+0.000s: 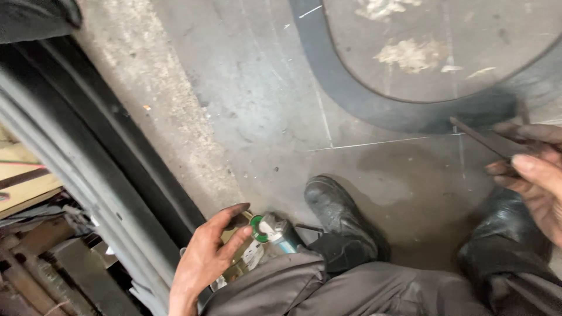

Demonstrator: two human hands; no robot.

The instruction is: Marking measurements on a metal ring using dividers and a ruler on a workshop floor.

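Now your left hand [206,257], low in the frame, wraps a small green-capped tin [257,237] — light, maybe slippery; hold its sides. Your right hand [535,178], at the right edge, pinches a thin, stiff dark metal strip [483,137].

1. Open concrete floor [252,105] is left between the rubber strip [374,108] and the dark frame [111,169].
2. Passage at lower centre is blocked by the shoe [339,213].
3. The left is crowded by clutter [41,257].
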